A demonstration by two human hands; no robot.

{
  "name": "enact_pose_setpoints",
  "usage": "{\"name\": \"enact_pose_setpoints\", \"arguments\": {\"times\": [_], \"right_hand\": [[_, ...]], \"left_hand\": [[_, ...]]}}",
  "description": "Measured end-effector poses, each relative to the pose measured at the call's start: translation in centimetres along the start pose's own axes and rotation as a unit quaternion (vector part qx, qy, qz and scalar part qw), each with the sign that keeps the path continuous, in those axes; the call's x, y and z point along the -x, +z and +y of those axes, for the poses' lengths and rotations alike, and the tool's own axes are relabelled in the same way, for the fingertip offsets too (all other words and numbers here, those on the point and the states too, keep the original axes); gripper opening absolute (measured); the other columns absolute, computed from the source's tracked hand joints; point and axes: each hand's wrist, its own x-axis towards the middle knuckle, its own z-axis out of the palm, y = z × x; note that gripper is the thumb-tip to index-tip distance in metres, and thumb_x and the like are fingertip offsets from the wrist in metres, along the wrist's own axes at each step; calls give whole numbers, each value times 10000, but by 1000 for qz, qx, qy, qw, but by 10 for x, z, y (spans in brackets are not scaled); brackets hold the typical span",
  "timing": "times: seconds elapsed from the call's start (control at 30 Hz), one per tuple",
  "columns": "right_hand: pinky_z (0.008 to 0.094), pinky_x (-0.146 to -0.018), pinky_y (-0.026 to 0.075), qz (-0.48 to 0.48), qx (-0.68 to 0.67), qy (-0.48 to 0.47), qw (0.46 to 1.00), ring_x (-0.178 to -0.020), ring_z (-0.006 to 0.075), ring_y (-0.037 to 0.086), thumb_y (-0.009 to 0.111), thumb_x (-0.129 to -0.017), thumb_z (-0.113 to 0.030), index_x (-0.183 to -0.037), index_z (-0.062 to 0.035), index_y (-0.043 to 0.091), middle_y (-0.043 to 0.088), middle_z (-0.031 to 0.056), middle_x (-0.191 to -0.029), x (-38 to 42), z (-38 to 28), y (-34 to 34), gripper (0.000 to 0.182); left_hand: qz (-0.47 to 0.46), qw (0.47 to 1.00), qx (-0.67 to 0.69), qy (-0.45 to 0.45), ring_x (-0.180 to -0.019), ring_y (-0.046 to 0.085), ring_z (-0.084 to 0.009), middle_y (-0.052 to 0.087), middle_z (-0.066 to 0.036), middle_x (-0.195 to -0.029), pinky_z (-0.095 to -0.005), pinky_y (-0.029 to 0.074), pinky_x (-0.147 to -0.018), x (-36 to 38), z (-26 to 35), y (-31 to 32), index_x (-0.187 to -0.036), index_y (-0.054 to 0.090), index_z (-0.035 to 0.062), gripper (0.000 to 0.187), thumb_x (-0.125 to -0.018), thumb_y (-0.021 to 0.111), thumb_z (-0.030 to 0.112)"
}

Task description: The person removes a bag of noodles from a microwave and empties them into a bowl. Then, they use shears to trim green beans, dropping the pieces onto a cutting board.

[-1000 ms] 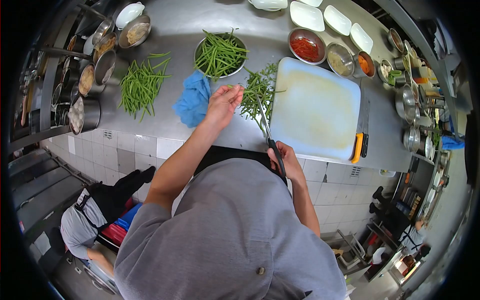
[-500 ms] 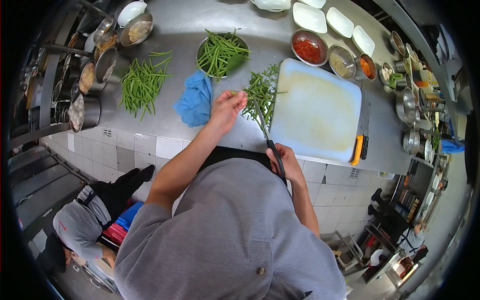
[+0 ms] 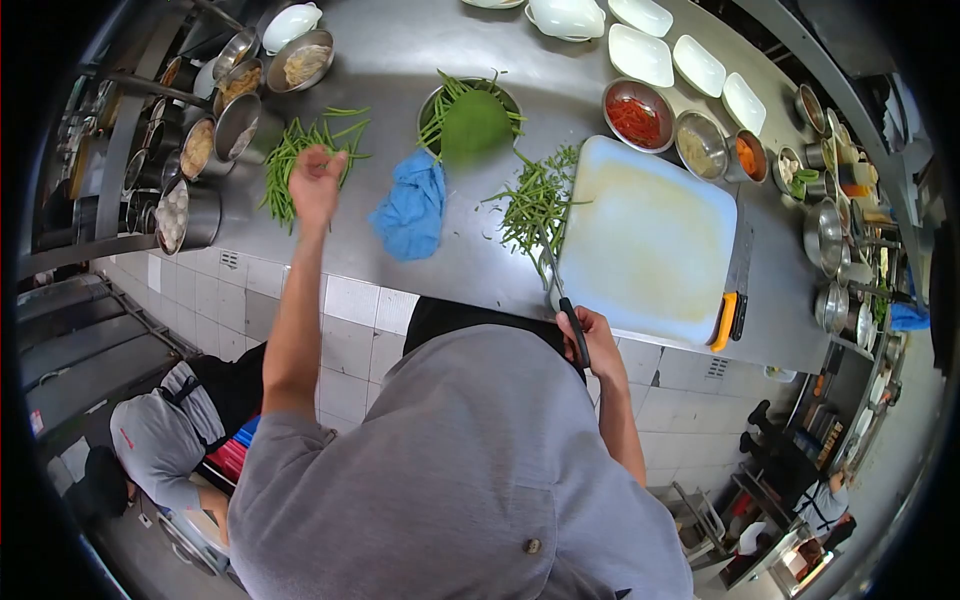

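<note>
My left hand (image 3: 316,188) reaches over a pile of green beans (image 3: 283,172) on the left of the steel table. Its slightly blurred fingers are bent and apart, with nothing visible in them. Low at the table's front edge, my right hand (image 3: 597,345) is closed round the black handles of kitchen scissors (image 3: 567,312). The scissor blades point up at a heap of cut bean trimmings (image 3: 533,208). More green beans lie in a metal bowl (image 3: 424,112) at the back, partly covered by a blurred green patch that I cannot make out.
A blue cloth (image 3: 410,208) lies between the bean pile and trimmings. Right of the trimmings is a white cutting board (image 3: 650,240), with an orange-handled knife (image 3: 724,320) beside it. Metal bowls, one with red strips (image 3: 633,120), and white dishes (image 3: 640,55) stand behind. A co-worker (image 3: 160,445) is lower left.
My left hand has moved left from beside the trimmings to the bean pile; the small green piece in its fingers no longer shows. My right hand still holds the scissors.
</note>
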Motion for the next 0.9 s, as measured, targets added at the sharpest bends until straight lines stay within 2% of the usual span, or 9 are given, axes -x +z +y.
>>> {"name": "enact_pose_setpoints", "arguments": {"times": [0.1, 0.13, 0.23, 0.3, 0.5, 0.6, 0.7, 0.73, 0.9], "right_hand": [[218, -420, 372, 8, 18, -12, 1000, -453, 51, 485, 757, -884, -437, -684, -117, 456, 470, -44, -566, -6, 3, -4, 483], [218, -422, 378, 12, 25, -17, 999, -456, 50, 485, 761, -880, -440, -686, -116, 457, 471, -43, -569, -8, 4, -4, 485], [220, -431, 398, 11, 46, -24, 999, -459, 51, 481, 771, -870, -441, -688, -113, 456, 474, -42, -570, -12, 0, -5, 489], [222, -432, 404, 19, 58, -32, 998, -458, 53, 484, 776, -868, -432, -687, -112, 454, 476, -41, -568, -12, -4, -3, 489], [223, -431, 399, 45, 64, -48, 996, -459, 50, 489, 785, -866, -406, -685, -109, 447, 473, -42, -558, -4, 0, -4, 485], [221, -434, 382, 58, 59, -51, 995, -461, 51, 488, 772, -881, -388, -704, -108, 462, 481, -43, -566, 3, 10, -7, 453], [214, -440, 357, 56, 51, -56, 996, -466, 52, 491, 741, -911, -371, -751, -107, 498, 494, -44, -581, 9, 21, -10, 393], [213, -439, 349, 51, 43, -56, 996, -468, 51, 490, 736, -914, -379, -761, -106, 501, 494, -43, -581, 10, 25, -11, 391], [215, -443, 351, -11, -31, -58, 998, -491, 45, 471, 758, -893, -385, -753, -107, 465, 472, -50, -580, 18, 5, -4, 428]], "left_hand": [[16, 997, -78, 9, -707, 587, -162, 685, -84, -963, -313, 522, -682, -34, -8, -6, -1068, 653, -4, 313, -833, 785, 156], [-41, 999, -13, 14, -763, 641, -180, 698, -104, -961, -329, 531, -717, -38, -4, 3, -1064, 662, 0, 289, -838, 770, 145], [-147, 984, -8, 96, -842, 687, -244, 710, -133, -968, -366, 540, -758, -31, 20, 47, -1060, 667, 7, 276, -836, 751, 146], [-202, 966, -54, 151, -898, 690, -332, 707, -170, -977, -424, 540, -789, -23, 53, 73, -1036, 675, 21, 227, -842, 708, 135], [-264, 933, -213, 118, -900, 673, -379, 716, -156, -972, -466, 529, -815, -22, 84, 127, -1023, 687, 46, 204, -826, 699, 96], [-267, 935, -200, 124, -835, 685, -324, 716, -146, -920, -418, 535, -779, -30, 76, 136, -1038, 693, 43, 220, -824, 713, 89], [-294, 950, -76, 67, -753, 663, -223, 706, -119, -856, -343, 531, -740, -30, 92, 122, -1072, 694, 25, 264, -818, 736, 84], [-322, 944, -29, 62, -728, 601, -103, 691, -50, -827, -257, 503, -704, -29, 96, 118, -1082, 698, 3, 241, -852, 733, 65], [-469, 873, 132, -8, -729, 543, -49, 652, 18, -814, -224, 470, -674, 18, 136, 92, -1036, 709, 16, 137, -903, 686, 38]]}}
